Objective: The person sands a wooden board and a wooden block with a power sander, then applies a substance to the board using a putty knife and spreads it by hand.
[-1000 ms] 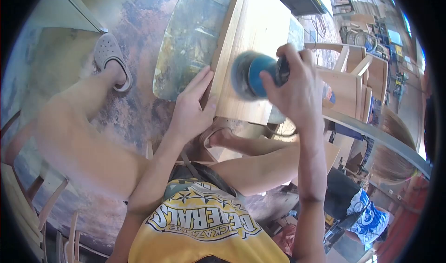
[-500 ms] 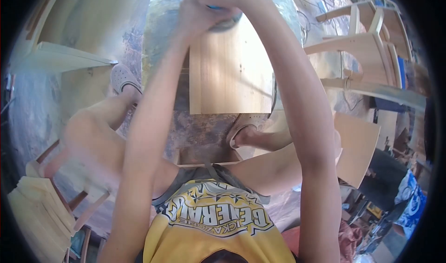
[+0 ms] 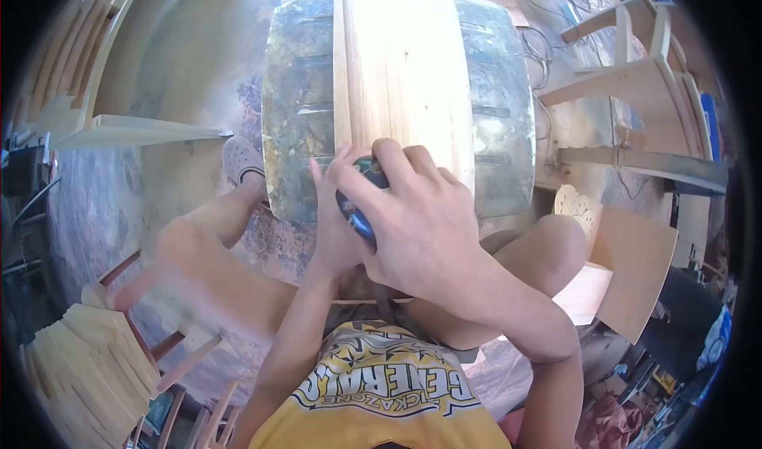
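A pale wooden board [image 3: 405, 76] lies lengthwise in front of me on a low, paint-stained support [image 3: 500, 151]. Over the board's near end, close to my body, my right hand [image 3: 425, 219] is wrapped around a rounded blue-and-green hand tool [image 3: 361, 220]. My left hand [image 3: 329, 211] grips the same tool from the left side, its fingers partly hidden behind it. The tool's underside is covered by my hands, and they overlap the near edge of the board in this view.
Wooden chair frames [image 3: 635, 76] stand at the right, with cables [image 3: 540, 52] on the floor beside them. A curved wooden panel [image 3: 639, 270] leans near my right knee. Stacked wooden pieces [image 3: 87, 370] are at the lower left. A pale panel [image 3: 159, 129] juts in from the left.
Both hands have come from the far part of the board back toward my body, with the tool still held. More of the board's far end now shows.
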The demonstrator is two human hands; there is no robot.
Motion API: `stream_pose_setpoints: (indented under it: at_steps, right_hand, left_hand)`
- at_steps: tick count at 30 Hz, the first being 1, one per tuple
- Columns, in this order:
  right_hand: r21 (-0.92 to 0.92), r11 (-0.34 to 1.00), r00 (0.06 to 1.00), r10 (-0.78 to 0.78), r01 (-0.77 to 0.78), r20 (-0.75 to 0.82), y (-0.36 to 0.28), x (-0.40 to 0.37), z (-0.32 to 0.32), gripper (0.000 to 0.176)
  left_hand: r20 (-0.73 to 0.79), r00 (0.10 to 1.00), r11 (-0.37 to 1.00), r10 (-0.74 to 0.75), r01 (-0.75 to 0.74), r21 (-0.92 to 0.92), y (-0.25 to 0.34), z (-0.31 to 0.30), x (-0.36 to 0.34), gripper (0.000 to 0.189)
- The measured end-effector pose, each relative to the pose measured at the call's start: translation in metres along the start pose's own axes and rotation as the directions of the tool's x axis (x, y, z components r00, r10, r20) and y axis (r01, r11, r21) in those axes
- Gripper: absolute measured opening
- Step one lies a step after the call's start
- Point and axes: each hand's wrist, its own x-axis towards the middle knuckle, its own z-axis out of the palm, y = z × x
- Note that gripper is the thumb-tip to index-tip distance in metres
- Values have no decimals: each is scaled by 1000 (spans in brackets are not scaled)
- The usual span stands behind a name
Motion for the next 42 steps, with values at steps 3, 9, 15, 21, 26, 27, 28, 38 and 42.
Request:
stream_pose_setpoints:
  at_steps: [3,9,15,21,26,27,28,38,42]
  right_hand:
    - [-88,994,992,53,-63,-113,14,32,2,52]
    - [-192,973,961,70,-125,-268,58,127,22,37]
    - [-224,959,950,101,-172,-295,88,199,13,33]
    - [-279,947,939,56,-157,-340,115,230,24,35]
    - [-223,958,956,117,-179,-268,70,164,23,41]
    - [-237,947,959,160,-215,-234,67,164,22,47]
    - [-245,947,958,146,-208,-246,71,172,22,47]
    - [-315,934,977,121,-171,-173,156,284,-6,45]
    - [-368,874,943,251,-317,-217,189,255,-36,46]
  left_hand:
    - [-40,993,938,-111,91,-335,-16,2,35,80]
    - [-304,881,921,363,-389,-27,-50,-8,151,73]
    - [-71,977,979,201,-198,46,-86,-28,264,69]
    - [83,991,992,102,-108,71,-85,-40,292,70]
    - [-325,811,849,487,-527,-42,-39,-26,210,39]
    - [-341,799,844,495,-536,-30,-41,-27,214,39]
    - [-339,799,850,496,-526,3,-44,-28,218,38]
    - [-68,895,867,440,-404,290,-70,-31,329,75]
    - [-63,951,847,304,-239,475,-64,16,305,89]
